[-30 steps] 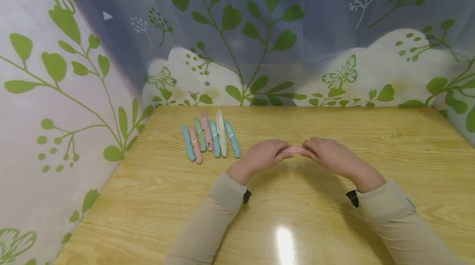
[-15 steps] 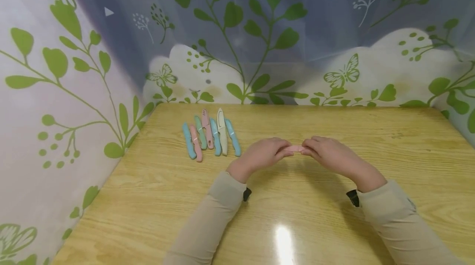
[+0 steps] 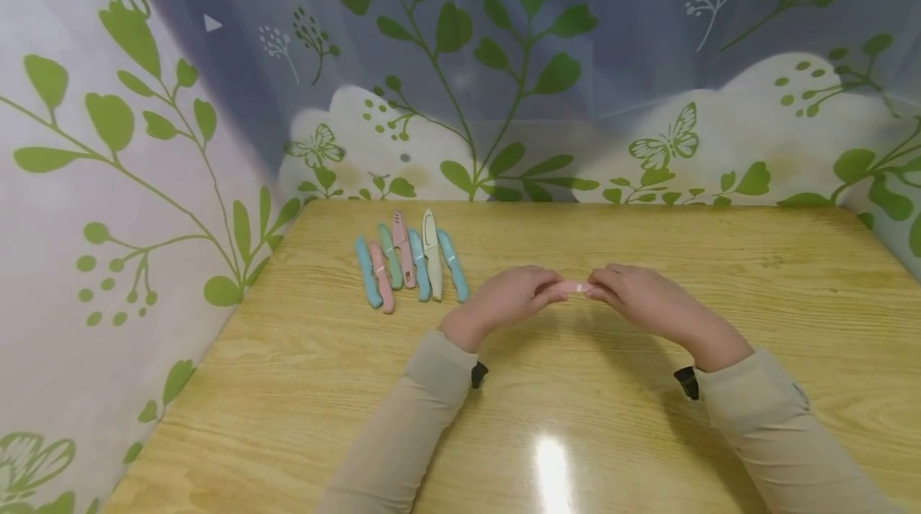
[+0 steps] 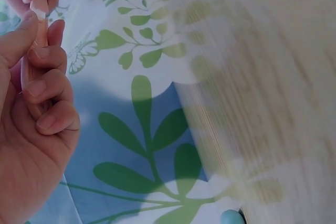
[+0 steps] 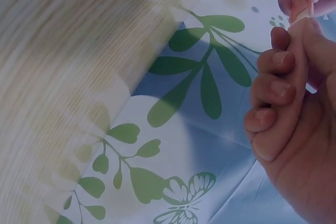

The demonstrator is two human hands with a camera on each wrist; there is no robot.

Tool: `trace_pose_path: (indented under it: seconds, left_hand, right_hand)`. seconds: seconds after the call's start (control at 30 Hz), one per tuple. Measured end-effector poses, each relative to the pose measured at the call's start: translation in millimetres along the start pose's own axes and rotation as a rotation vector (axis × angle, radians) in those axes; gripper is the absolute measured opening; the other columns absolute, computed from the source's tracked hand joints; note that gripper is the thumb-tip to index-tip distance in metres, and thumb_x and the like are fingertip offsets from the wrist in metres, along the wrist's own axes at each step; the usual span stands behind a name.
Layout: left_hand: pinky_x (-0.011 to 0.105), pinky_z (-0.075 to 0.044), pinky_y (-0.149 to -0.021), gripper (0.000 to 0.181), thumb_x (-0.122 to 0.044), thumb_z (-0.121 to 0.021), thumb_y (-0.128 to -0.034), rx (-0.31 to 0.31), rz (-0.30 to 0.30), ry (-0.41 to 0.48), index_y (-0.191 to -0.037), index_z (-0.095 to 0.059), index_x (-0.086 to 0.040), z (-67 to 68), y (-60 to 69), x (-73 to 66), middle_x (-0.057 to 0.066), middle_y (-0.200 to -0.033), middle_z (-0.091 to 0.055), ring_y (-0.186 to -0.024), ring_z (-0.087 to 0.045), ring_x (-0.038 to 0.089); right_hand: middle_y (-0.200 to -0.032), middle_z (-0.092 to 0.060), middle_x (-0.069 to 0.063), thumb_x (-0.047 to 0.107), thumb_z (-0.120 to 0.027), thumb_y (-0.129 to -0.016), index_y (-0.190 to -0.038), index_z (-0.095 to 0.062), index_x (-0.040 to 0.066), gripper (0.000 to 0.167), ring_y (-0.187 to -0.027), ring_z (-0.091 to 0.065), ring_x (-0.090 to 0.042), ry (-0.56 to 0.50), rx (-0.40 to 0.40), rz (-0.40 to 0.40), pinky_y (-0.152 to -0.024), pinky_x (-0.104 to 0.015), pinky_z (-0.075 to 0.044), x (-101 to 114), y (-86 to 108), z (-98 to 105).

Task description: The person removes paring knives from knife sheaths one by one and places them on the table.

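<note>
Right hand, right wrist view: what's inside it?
A pink knife lies in the right hand, rounded end showing; parts under the fingers and against the palm are covered.

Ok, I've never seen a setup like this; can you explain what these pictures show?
There's no robot: a person is using a bare left hand and right hand. The wide picture comes from a head-worn camera looking forward and down; the other two come from one camera on each wrist. Both hands grip a pink item, apparently a knife in its cover, with a white band between them. At the left on the wooden table lie seven knife-shaped pieces: blue, pink, green and cream.
</note>
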State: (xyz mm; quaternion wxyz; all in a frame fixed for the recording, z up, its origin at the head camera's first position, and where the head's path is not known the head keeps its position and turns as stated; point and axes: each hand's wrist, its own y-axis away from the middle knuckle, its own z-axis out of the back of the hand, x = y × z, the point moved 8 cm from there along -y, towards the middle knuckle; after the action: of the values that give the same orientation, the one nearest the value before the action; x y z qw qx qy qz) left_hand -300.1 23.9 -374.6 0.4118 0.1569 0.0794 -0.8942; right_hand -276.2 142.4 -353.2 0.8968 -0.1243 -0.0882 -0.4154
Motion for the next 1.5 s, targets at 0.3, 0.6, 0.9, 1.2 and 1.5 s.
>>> trace_pose_path:
  seconds: [0.3,0.6,0.9,1.2,1.5]
  left_hand:
    - [0.028,-0.05,-0.088,0.037,-0.039,-0.046,-0.1016,0.004,-0.011,-0.01,-0.122,-0.064,-0.014,-0.9,-0.5,2.9,0.0,-0.112,-0.068,-0.098,-0.063,0.011]
    - [0.027,-0.049,-0.087,0.036,-0.039,-0.047,-0.1014,-0.004,-0.018,0.004,-0.121,-0.064,-0.013,0.4,-0.2,2.6,0.0,-0.111,-0.068,-0.095,-0.062,0.01]
    - [0.031,-0.048,-0.095,0.038,-0.038,-0.046,-0.1017,0.012,-0.017,0.014,-0.125,-0.063,-0.013,1.5,1.0,1.2,0.002,-0.118,-0.067,-0.108,-0.063,0.015]
    - [0.029,-0.049,-0.092,0.037,-0.038,-0.047,-0.1013,0.019,-0.014,0.013,-0.123,-0.063,-0.014,0.4,1.0,1.7,0.0,-0.116,-0.067,-0.104,-0.063,0.013]
    - [0.029,-0.049,-0.092,0.038,-0.039,-0.047,-0.1015,0.023,-0.013,0.014,-0.124,-0.063,-0.014,-0.6,0.5,1.8,0.001,-0.116,-0.067,-0.104,-0.063,0.013]
  right_hand:
    - [-0.075,-0.051,0.005,0.02,-0.054,-0.1,-0.095,-0.061,0.01,0.014,-0.064,-0.04,-0.008,-0.019,0.019,-0.025,-0.061,-0.029,-0.038,-3.8,1.6,-0.1]
    - [-0.075,-0.051,0.004,0.023,-0.052,-0.101,-0.096,-0.061,0.01,0.017,-0.063,-0.041,-0.008,-0.027,0.031,-0.041,-0.061,-0.029,-0.038,-3.8,1.8,0.0]
    - [-0.078,-0.054,0.003,0.023,-0.053,-0.1,-0.098,-0.062,0.01,0.016,-0.065,-0.044,-0.009,-0.027,0.044,-0.058,-0.064,-0.031,-0.041,-5.0,1.7,-0.4]
    - [-0.076,-0.054,0.003,0.02,-0.054,-0.099,-0.097,-0.062,0.009,0.014,-0.064,-0.042,-0.009,-0.031,0.045,-0.054,-0.063,-0.03,-0.04,-4.5,2.4,-0.7]
    - [-0.077,-0.054,0.002,0.022,-0.054,-0.1,-0.098,-0.062,0.01,0.016,-0.064,-0.042,-0.009,-0.036,0.057,-0.059,-0.062,-0.03,-0.039,-6.5,1.9,-1.2]
